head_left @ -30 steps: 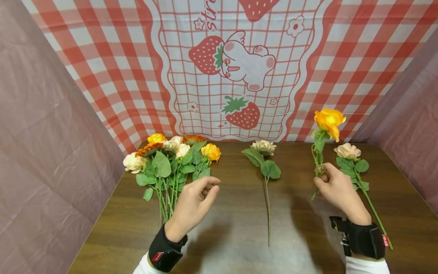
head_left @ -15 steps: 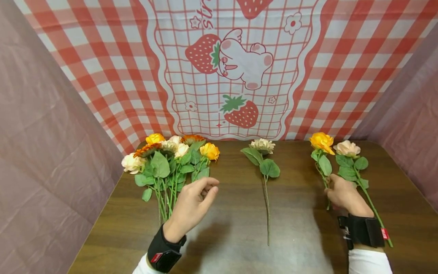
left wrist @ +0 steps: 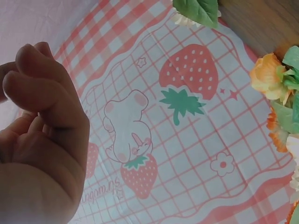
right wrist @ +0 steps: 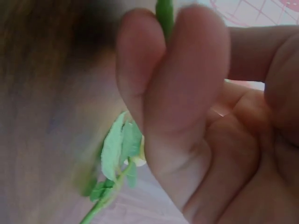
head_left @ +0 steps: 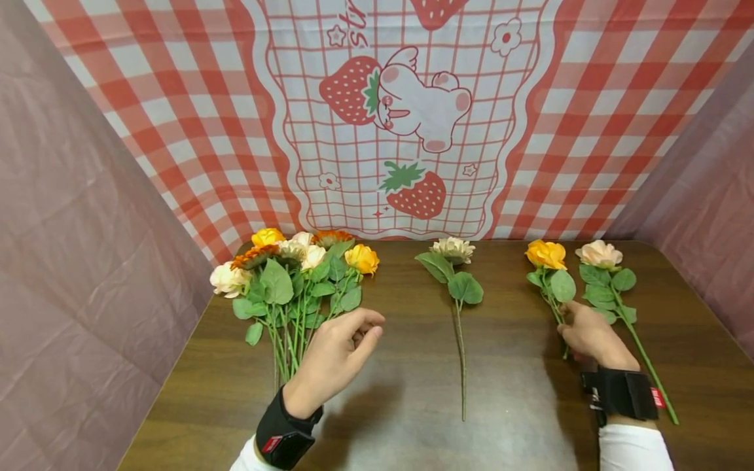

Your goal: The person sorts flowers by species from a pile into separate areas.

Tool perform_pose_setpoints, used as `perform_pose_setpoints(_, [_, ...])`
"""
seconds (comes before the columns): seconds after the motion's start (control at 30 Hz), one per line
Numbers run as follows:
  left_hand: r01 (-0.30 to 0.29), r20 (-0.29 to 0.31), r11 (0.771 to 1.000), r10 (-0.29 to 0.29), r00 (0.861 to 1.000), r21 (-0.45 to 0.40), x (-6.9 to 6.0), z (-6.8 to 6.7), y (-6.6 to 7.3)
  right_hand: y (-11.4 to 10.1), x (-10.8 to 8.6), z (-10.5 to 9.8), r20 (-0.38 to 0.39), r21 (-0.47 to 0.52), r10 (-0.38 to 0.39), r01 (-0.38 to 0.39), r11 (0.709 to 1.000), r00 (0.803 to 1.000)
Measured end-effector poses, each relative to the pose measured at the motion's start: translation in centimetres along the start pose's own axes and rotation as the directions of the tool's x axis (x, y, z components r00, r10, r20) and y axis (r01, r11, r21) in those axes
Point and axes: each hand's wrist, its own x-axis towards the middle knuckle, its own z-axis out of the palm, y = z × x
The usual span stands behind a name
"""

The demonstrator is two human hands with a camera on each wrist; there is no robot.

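My right hand [head_left: 597,337] pinches the green stem of a yellow-orange rose [head_left: 546,255] low over the table's right side. In the right wrist view, a piece of that stem [right wrist: 164,17] shows between the fingers. A pale peach rose [head_left: 599,255] lies just right of the hand. My left hand [head_left: 332,356], fingers loosely curled, holds nothing and hovers by the stems of a mixed bunch of flowers [head_left: 277,281] on the left. A single cream, many-petalled flower [head_left: 452,250] lies between the two hands, its stem toward me.
The brown wooden table [head_left: 406,366] ends at a red-and-white checked cloth [head_left: 595,131] printed with strawberries, hanging behind it. Pinkish drapes [head_left: 100,261] stand at both sides. In the bunch are yellow, orange-brown and cream blooms with green leaves.
My right hand has lowered the yellow-orange rose from upright to lying beside the peach rose, then shifted its bloom slightly left and nearer. My left hand has barely moved.
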Motion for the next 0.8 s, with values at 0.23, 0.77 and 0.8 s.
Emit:
perform_pose_setpoints(0.23, [-0.006, 0.009, 1.0, 0.006, 1.0, 0.016, -0.1, 0.0, 0.0, 0.4, 0.1, 0.1, 0.005, 0.015, 0.072, -0.072, 0.997, 0.997])
perform_pose_setpoints(0.77, [0.006, 0.015, 0.999, -0.007, 1.0, 0.05, -0.2, -0.1, 0.0, 1.2, 0.1, -0.2, -0.017, -0.063, 0.12, -0.121, 0.991, 0.993])
perform_pose_setpoints(0.8, [0.007, 0.016, 0.999, -0.007, 1.0, 0.051, -0.2, -0.1, 0.0, 1.3, 0.0, -0.1, -0.02, -0.062, 0.132, -0.133, 0.989, 0.991])
